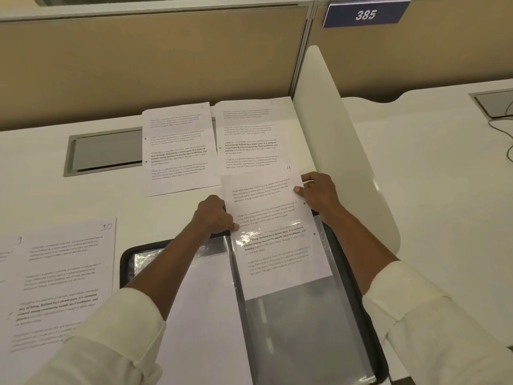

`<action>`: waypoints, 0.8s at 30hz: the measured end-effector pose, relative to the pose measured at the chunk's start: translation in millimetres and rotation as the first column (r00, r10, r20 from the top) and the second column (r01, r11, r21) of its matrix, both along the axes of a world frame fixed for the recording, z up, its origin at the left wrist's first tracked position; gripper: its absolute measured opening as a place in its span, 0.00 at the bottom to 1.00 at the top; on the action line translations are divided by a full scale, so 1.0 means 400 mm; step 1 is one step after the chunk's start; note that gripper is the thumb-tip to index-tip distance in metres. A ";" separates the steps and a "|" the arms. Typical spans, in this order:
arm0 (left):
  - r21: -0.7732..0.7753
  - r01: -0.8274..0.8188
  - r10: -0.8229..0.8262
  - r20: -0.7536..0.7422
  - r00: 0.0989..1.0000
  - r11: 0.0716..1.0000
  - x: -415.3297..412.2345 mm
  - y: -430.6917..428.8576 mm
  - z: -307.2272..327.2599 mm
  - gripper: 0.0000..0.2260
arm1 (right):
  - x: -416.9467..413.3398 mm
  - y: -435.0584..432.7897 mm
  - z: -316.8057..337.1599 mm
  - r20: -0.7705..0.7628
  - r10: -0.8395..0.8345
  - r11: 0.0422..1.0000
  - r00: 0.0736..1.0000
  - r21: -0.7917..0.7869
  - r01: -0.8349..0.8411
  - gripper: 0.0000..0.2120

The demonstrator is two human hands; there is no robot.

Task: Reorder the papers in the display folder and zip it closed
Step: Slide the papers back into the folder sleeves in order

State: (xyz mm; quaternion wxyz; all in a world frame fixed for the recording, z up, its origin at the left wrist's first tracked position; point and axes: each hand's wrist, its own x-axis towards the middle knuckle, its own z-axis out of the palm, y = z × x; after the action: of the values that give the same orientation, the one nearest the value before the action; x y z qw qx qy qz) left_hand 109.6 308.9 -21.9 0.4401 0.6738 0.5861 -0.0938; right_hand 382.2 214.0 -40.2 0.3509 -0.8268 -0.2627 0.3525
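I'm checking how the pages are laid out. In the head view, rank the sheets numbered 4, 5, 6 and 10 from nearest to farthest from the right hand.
1. Sheet 4: pinched at its right edge by the right hand.
2. Sheet 6: just beyond the hand, up and to the left.
3. Sheet 5: farther left, beside Sheet 6.
4. Sheet 10: far left, nearer the person.

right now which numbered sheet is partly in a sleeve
Sheet 4, between the left hand and right hand: its lower part sits in the folder's sleeve. Sheets 5, 6 and 10 lie on the desk.
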 end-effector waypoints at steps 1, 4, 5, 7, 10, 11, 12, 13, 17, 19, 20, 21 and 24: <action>-0.017 -0.016 0.016 0.013 1.000 1.000 -0.001 0.000 0.001 0.18 | 0.000 -0.006 -0.003 0.028 0.022 1.000 0.999 -0.013 -0.022 0.11; 0.004 -0.127 0.126 0.094 0.988 0.992 -0.001 0.011 0.004 0.16 | 0.002 -0.023 0.001 0.096 0.102 0.994 0.990 -0.059 -0.097 0.12; 0.015 -0.175 0.172 0.128 0.977 0.984 0.000 0.018 0.002 0.16 | 0.003 -0.028 0.003 0.102 0.115 0.992 0.988 -0.065 -0.109 0.12; 0.010 -0.278 0.271 0.189 0.944 0.961 0.002 0.033 0.000 0.13 | 0.004 -0.034 0.007 0.099 0.128 0.990 0.987 -0.071 -0.121 0.13; -0.029 -0.306 0.306 0.186 0.934 0.952 0.000 0.037 0.000 0.11 | 0.005 -0.031 0.012 0.107 0.127 0.990 0.986 -0.074 -0.120 0.13; -0.036 -0.278 0.280 0.170 0.945 0.960 -0.003 0.035 -0.004 0.11 | 0.005 -0.029 0.012 0.112 0.130 0.990 0.985 -0.070 -0.123 0.13; -0.038 -0.249 0.252 0.154 0.955 0.968 -0.006 0.032 -0.009 0.11 | 0.005 -0.027 0.012 0.109 0.129 0.990 0.986 -0.064 -0.122 0.13; -0.034 -0.224 0.226 0.142 0.964 0.974 -0.009 0.028 -0.012 0.12 | 0.004 -0.026 0.011 0.096 0.118 0.992 0.988 -0.050 -0.113 0.14; 0.039 -0.111 0.107 0.090 0.990 0.993 -0.021 0.009 -0.017 0.14 | -0.007 -0.014 0.016 0.107 0.083 0.996 0.991 0.025 -0.086 0.20; 0.049 -0.089 0.084 0.087 0.993 0.995 -0.026 -0.003 -0.015 0.14 | -0.017 -0.001 0.031 0.160 0.096 0.993 0.982 0.055 -0.106 0.23; 0.047 -0.089 0.085 0.090 0.992 0.995 -0.029 -0.006 -0.015 0.13 | -0.021 0.008 0.042 0.182 0.115 0.989 0.977 0.073 -0.130 0.24; 0.041 -0.094 0.090 0.094 0.992 0.995 -0.033 -0.008 -0.015 0.13 | -0.024 0.018 0.053 0.203 0.153 0.981 0.967 0.089 -0.174 0.24; 0.036 -0.086 0.083 0.097 0.992 0.996 -0.041 -0.015 -0.012 0.14 | -0.026 0.054 0.082 0.290 0.380 0.913 0.878 0.035 -0.407 0.16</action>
State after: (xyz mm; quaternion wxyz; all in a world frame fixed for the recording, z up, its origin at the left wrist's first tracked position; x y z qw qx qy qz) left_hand 93.2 303.0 -26.8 0.4573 0.6609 0.5942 -0.0311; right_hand 371.8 235.5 -7.3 0.2707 -0.7795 -0.4882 0.2841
